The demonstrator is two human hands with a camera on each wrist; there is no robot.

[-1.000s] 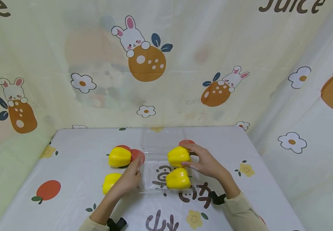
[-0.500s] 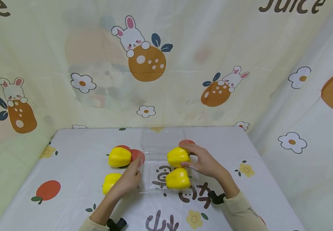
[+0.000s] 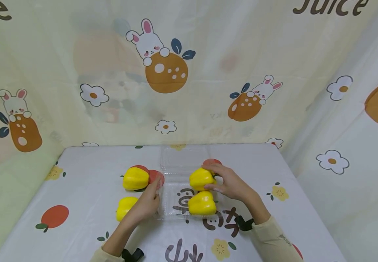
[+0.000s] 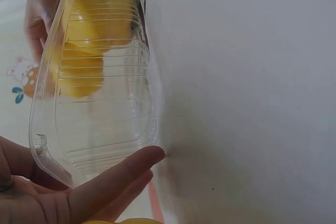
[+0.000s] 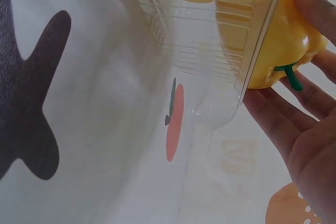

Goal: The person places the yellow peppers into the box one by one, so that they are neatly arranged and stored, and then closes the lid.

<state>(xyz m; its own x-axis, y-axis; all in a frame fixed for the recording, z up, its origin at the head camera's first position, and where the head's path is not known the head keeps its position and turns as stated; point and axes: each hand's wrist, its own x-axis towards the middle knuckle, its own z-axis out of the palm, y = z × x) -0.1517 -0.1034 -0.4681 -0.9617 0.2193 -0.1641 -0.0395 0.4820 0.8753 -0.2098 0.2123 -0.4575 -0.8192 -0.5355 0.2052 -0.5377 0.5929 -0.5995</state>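
Hard to see: clear container, faint to us from above; loose pepper, partly behind the left forearm.
Left hand: fingers straight against the container.
Right hand: thumb and fingertips grip far pepper, container's right side.
Shift: pepper slightly lower, leftward since a second ago.

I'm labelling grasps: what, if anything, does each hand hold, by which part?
Right hand: yellow bell pepper, by its stem end. Left hand: at the clear clamshell, left side; grip unclear.

Behind the table, a cream curtain carries printed rabbits and flowers; left of the table hangs a greenish panel, right of it a whiter panel.
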